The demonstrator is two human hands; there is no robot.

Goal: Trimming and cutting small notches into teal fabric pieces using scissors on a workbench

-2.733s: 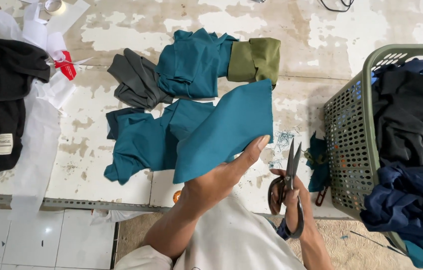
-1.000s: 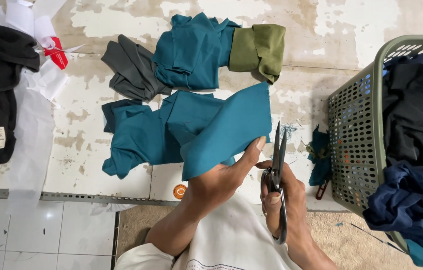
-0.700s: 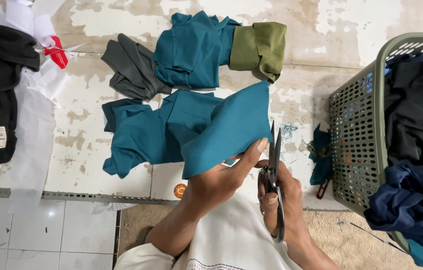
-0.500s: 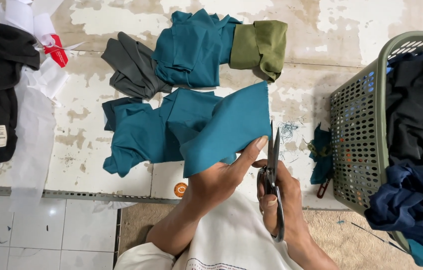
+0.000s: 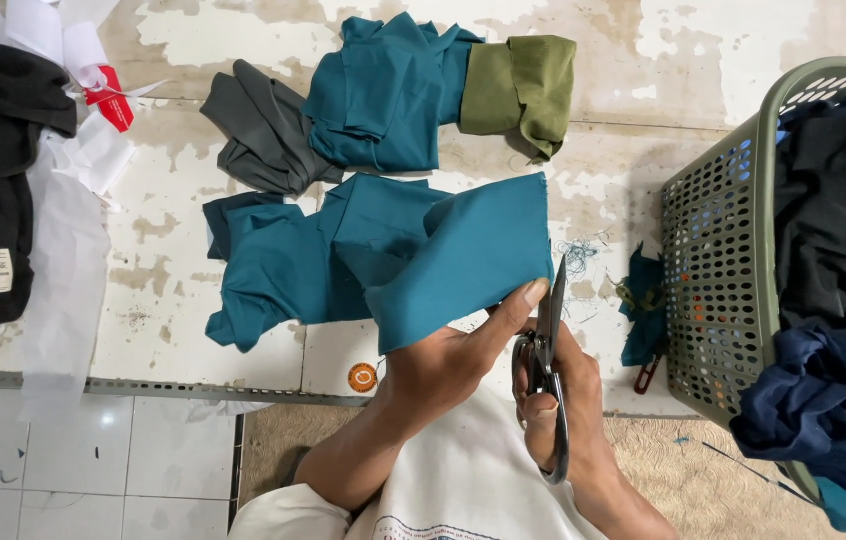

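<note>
Scissors (image 5: 546, 375), earlier open wide, now upright, blades closed beside teal cloth (image 5: 463, 255) edge; right hand (image 5: 563, 405) fingers clenched through handles, left hand (image 5: 443, 365) fingers pinching cloth.

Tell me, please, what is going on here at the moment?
A person seated at a worn white work surface is holding up a folded teal piece of cloth with the left hand, thumb pressed near its lower right edge. The right hand holds dark scissors, blades pointing up along that edge. More teal, grey and olive pieces lie further back, and a green perforated basket of dark clothes stands to the right.
</note>
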